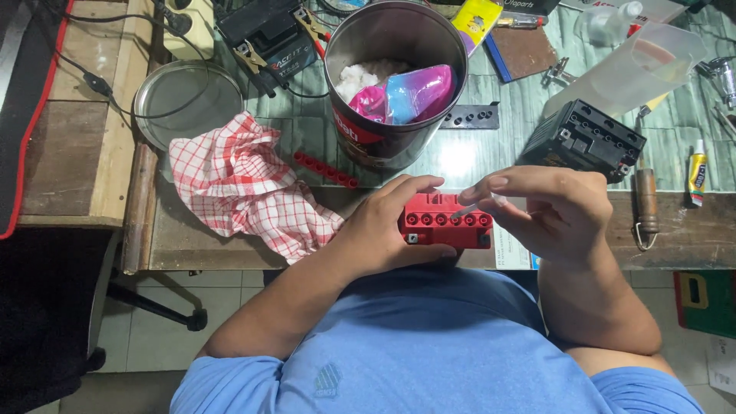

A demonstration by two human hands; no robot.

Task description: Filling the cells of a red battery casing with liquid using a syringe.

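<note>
A small red battery (445,225) with a row of round filler holes on top rests at the near edge of the workbench. My left hand (387,222) grips its left side. My right hand (548,207) hovers over its right end, pinching a thin pale stick (465,208) whose tip points at the holes. A red strip of caps (326,169) lies on the bench just behind my left hand.
A red-and-white checked cloth (245,184) lies to the left. A metal tin (395,77) with cotton and a pink-blue packet stands behind. A black battery (586,138), clear plastic jug (636,65), round metal lid (188,100), glue tube (697,175) and wooden-handled tool (646,203) sit around.
</note>
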